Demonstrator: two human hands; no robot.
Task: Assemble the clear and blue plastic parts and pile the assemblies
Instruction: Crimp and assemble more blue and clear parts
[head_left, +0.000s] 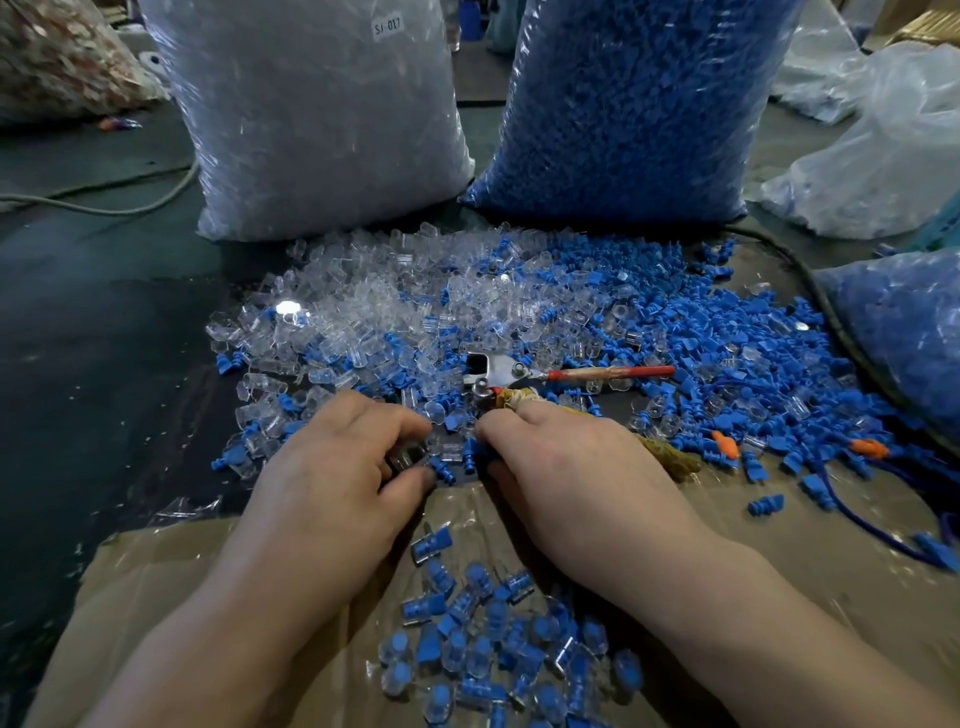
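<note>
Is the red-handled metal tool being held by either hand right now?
No, the red-handled metal tool lies on the loose clear and blue plastic parts, beyond the left hand and the right hand.

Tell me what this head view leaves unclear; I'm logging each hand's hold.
- Left hand: curled fingers hide most of the clear part it seems to hold.
- Right hand: whatever it pinches is hidden beneath it.
- Pile of assemblies: cut off by the bottom edge.
- Bag label: blurred.
</note>
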